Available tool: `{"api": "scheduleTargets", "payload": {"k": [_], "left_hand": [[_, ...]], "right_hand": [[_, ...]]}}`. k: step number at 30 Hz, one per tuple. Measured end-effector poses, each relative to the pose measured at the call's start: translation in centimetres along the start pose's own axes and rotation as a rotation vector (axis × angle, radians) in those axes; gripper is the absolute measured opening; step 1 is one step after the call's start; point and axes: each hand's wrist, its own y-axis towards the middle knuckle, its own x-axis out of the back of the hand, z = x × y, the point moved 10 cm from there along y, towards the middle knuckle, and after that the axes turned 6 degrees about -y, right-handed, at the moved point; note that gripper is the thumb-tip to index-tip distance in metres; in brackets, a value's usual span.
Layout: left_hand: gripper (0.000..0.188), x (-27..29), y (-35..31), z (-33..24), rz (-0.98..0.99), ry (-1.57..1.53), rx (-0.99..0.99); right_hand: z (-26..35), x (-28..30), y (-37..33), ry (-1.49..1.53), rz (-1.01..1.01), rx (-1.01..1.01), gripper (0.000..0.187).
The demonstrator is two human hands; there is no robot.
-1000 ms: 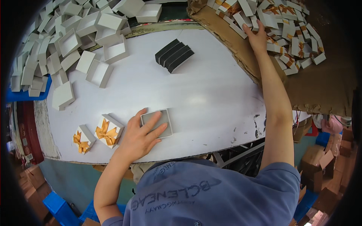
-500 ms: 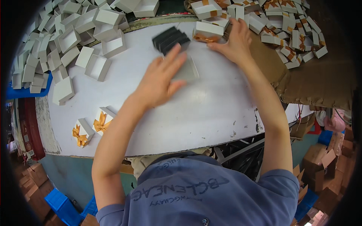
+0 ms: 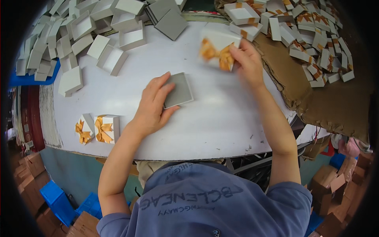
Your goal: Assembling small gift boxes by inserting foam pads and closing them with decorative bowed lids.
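Note:
My left hand (image 3: 152, 104) grips a small white box (image 3: 192, 91) lying on the table, its fingers at the left side and its thumb by the near edge. A flat grey pad (image 3: 177, 91) fills the top of that box. Above the table to the right, my right hand (image 3: 249, 65) is closed on the right side of a white box lid (image 3: 223, 37) with a gold ribbon bow (image 3: 217, 54). The lid is smeared by motion, and part of my right fingers is hidden behind it.
Open white box parts (image 3: 112, 59) are heaped at the far left, grey pads (image 3: 171, 23) beside them. Ribboned lids (image 3: 312, 51) pile on brown cardboard (image 3: 284, 75) at the far right. Two bow-topped boxes (image 3: 106, 129) (image 3: 83, 129) stand at the near left.
The dark pads have left my left hand's area and lie by the far heap. My left hand now grips the box nearer me. My right hand has lifted a bowed lid off the table.

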Motion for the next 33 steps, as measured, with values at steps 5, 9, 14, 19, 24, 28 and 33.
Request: {"api": "scheduleTargets", "payload": {"k": [5, 9, 14, 19, 24, 28, 33], "left_hand": [[0.095, 0.3, 1.4, -0.1, -0.141, -0.479, -0.082], [0.107, -0.1, 2.0, -0.3, -0.086, -0.425, -0.112], [0.091, -1.1, 2.6, -0.9, 0.022, -0.122, -0.064], [0.086, -0.5, 1.7, -0.5, 0.099, 0.213, 0.016], [0.084, 5.2, -3.1, 1.4, 0.141, 0.504, 0.386], [0.069, 11.4, -2.0, 2.3, -0.103, 0.276, 0.486], [0.059, 11.3, -0.2, 9.7, -0.186, 0.509, 0.539]], "right_hand": [[-3.6, -6.4, -2.8, 0.100, 0.114, -0.381, 0.041], [1.5, -8.6, -2.8, -0.648, 0.415, 0.001, 0.043], [2.8, -8.6, -5.2, -0.783, 0.336, 0.303, 0.041], [3.2, -10.3, -5.3, -1.047, 0.299, 0.562, 0.040], [6.0, -10.9, 3.2, -0.932, 0.085, 0.598, 0.052], [4.5, -11.8, 7.4, -1.060, -0.139, 0.608, 0.056], [6.9, -11.6, 5.6, -0.766, -0.049, 0.714, 0.051]]}}
